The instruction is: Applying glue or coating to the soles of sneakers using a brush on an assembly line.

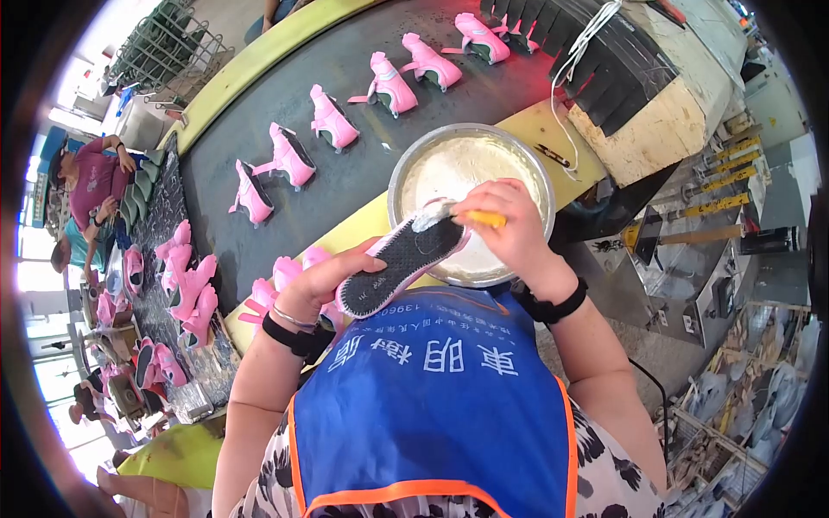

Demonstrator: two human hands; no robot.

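Note:
My left hand (332, 274) grips a pink shoe upper (404, 261) turned bottom up, its black underside with a stitched white edge facing me. The thumb presses on that underside near the heel. In my right hand (511, 229) is a brush with a yellow handle (488, 218). Its white-coated bristles touch the far right end of the shoe's underside, where a whitish smear shows. Behind and under both hands stands a round metal bowl (398, 173) with cream-coloured liquid in it. More pink shoe uppers (285, 274) lie just beyond my left hand.
A dark conveyor belt (285, 95) with yellow edging carries a row of pink shoes (333, 118). At its far right is a black strip-curtained housing (596, 65) with red light and a white cable (574, 60). A side bench at left holds more pink shoes (194, 285); people (95, 181) work beyond.

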